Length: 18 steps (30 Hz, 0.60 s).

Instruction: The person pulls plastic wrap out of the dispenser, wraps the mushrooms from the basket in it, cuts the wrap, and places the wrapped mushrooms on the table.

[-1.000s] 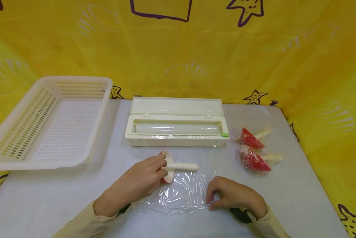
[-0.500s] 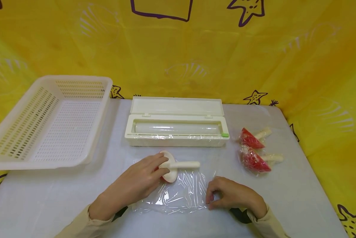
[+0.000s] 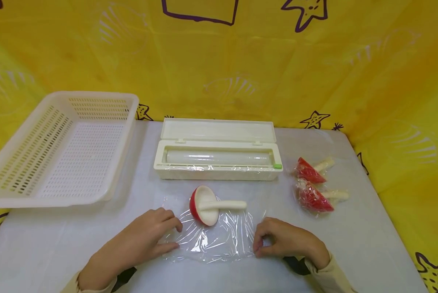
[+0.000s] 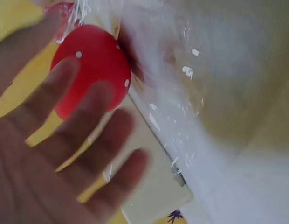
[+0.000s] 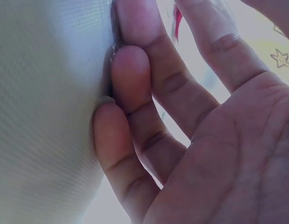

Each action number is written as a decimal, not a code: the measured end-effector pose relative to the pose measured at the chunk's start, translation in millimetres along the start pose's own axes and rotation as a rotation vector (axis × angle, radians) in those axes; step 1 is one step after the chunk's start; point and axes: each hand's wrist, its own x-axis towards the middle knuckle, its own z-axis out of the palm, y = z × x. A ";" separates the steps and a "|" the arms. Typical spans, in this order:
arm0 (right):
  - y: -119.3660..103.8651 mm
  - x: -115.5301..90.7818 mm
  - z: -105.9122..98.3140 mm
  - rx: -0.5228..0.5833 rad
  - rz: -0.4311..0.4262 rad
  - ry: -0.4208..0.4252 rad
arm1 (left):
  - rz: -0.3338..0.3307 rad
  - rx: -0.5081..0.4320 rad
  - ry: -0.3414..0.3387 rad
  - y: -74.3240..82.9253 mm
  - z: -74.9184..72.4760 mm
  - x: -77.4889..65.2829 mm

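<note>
A toy mushroom with a red, white-spotted cap and a white stem lies on its side on a sheet of plastic wrap, stem to the right. Beside the cap, my left hand is spread over the sheet's left edge, holding nothing. In the left wrist view, its loose fingers overlap the red cap. My right hand pinches the wrap's near right corner between thumb and fingertips. The right wrist view shows the other fingers of that hand bent against the tabletop; the pinching tips are out of frame there.
Behind the sheet stands an open cream wrap dispenser with a film roll inside and a green slider at its right. Two plastic-wrapped toy mushrooms lie at the right. A white perforated basket is at the left; yellow cloth hangs behind.
My left hand has let go of the mushroom's cap and drawn back to the left and nearer to me. The mushroom has shifted and tilted slightly. My right hand stays put.
</note>
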 end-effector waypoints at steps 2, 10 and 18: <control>0.3 -1.0 -0.6 0.012 -0.002 -0.001 | -0.082 -0.044 -0.136 0.6 2.5 -7.0; 0.8 -4.4 -3.3 0.028 -0.008 -0.005 | -0.164 0.021 -0.271 1.8 17.4 -20.2; 0.2 -7.2 -9.2 0.126 -0.014 -0.050 | -0.102 -0.029 -0.163 -1.6 8.5 -19.2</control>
